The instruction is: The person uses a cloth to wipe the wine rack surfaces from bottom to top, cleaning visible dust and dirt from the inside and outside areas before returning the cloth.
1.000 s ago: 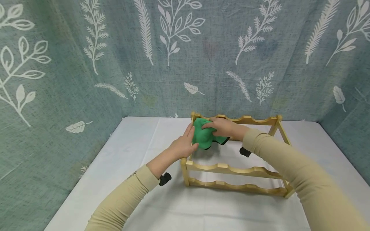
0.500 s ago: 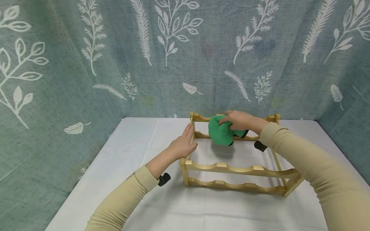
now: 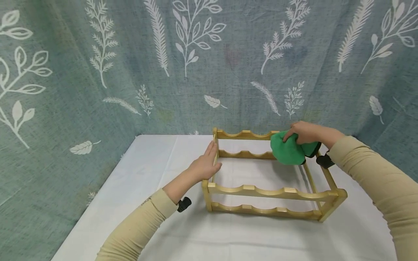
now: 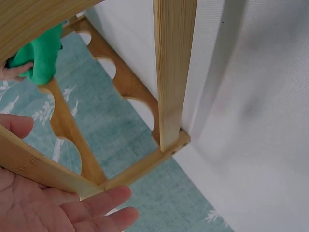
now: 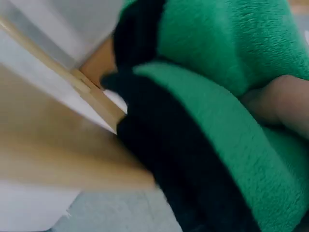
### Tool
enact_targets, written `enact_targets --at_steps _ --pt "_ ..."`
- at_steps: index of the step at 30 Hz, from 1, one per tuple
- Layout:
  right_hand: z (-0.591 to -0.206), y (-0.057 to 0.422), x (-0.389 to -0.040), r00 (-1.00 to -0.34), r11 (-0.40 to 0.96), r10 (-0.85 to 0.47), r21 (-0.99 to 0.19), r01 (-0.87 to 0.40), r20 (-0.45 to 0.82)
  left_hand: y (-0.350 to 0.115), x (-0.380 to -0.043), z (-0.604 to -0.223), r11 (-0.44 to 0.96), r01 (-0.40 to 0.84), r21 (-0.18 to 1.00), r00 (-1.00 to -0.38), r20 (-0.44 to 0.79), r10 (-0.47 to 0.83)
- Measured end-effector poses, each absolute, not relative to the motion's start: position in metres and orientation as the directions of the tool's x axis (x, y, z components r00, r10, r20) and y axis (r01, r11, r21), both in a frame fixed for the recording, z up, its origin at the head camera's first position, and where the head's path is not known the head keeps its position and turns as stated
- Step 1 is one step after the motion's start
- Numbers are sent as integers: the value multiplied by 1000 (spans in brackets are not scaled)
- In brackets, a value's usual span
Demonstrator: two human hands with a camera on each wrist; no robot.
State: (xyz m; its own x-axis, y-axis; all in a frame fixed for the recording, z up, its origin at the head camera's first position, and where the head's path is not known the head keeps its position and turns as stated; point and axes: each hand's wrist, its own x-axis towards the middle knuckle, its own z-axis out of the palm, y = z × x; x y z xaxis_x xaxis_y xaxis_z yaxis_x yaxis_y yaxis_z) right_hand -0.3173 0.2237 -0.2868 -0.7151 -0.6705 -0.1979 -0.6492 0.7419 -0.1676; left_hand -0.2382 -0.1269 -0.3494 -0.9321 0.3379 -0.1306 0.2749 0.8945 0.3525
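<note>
A light wooden rack (image 3: pixel 249 190) with scalloped rails stands on the white table. My left hand (image 3: pixel 205 165) rests on its left side bar, fingers straight. The left wrist view has that bar (image 4: pixel 43 166) passing between the thumb and the extended fingers. At the rack's far right corner, my right hand (image 3: pixel 305 132) grips a bunched green cloth (image 3: pixel 287 149) with a black edge. Close up in the right wrist view, a finger (image 5: pixel 285 99) presses into the folds of the cloth (image 5: pixel 217 113), whose black border overlaps the wooden bar. The cloth hides part of the rear upper rail.
A white-covered table (image 3: pixel 156 203) lies under the rack. Behind and to both sides hangs a blue-green curtain (image 3: pixel 183 90) with white leaf prints. Small black devices, one on the left wrist (image 3: pixel 184 204) and one on the right wrist (image 3: pixel 325 161), stick out below the sleeves.
My right hand has moved the green cloth from the rack's far left corner rightward along the rear upper rail to its right end. My left hand has stayed on the left side bar.
</note>
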Motion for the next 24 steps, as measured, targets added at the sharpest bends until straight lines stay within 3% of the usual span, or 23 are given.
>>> enact_targets --at_steps 11,24 --pt "-285 219 -320 -705 723 -689 -215 -656 -166 -128 -238 -350 897 267 351 -935 -130 329" --pt "-290 137 -326 -669 667 -741 -177 -724 -60 -126 -238 -350 902 272 335 -937 -121 328"
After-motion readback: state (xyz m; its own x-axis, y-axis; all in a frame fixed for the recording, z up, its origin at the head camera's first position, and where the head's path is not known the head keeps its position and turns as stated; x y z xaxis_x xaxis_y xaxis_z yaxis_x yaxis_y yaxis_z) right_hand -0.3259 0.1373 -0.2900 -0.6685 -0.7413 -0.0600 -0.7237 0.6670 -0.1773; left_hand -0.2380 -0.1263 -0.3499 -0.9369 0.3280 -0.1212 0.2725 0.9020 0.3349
